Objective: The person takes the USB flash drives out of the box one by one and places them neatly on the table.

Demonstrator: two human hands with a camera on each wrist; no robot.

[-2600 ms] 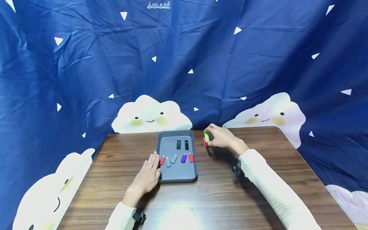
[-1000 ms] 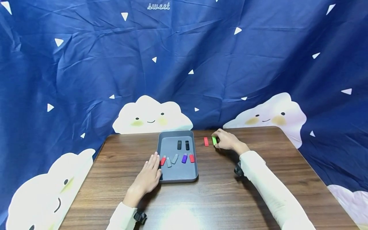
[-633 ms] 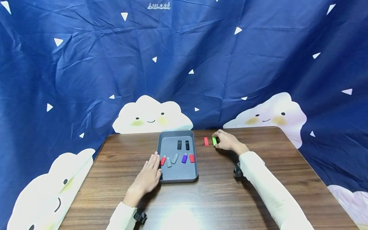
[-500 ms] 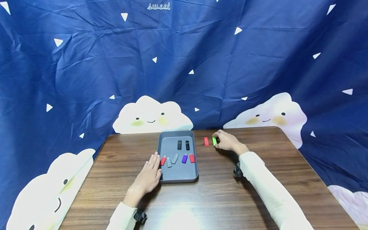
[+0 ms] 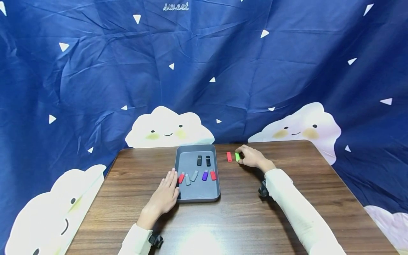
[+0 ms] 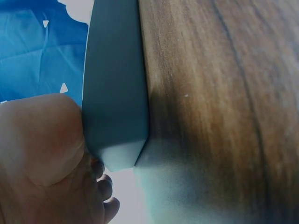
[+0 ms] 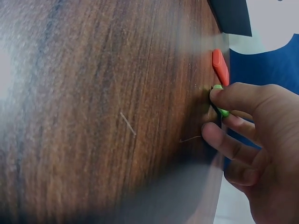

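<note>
My right hand [image 5: 251, 156] pinches a green USB stick [image 5: 237, 157] between thumb and fingers, low on the table. In the right wrist view part of the green stick [image 7: 223, 113] shows behind the thumb. Just left of it a red USB stick [image 5: 229, 157] lies on the wood. My left hand [image 5: 164, 193] rests with straight fingers along the left wall of a grey tray [image 5: 197, 197]. Inside the tray are a pair of black USB sticks [image 5: 199, 160] towards the back. In front of them lie red [image 5: 213, 175], purple [image 5: 205, 175] and grey USB sticks [image 5: 187, 179].
The brown wooden table [image 5: 255, 226] has its back edge close behind the tray and right hand. A blue cloth [image 5: 204, 53] with white clouds and triangles hangs behind it. Black wrist cameras [image 5: 156, 241] sit on both wrists.
My right hand has carried the green USB stick rightward from above the red one and down beside it, then stayed there. The left hand has kept its place on the tray.
</note>
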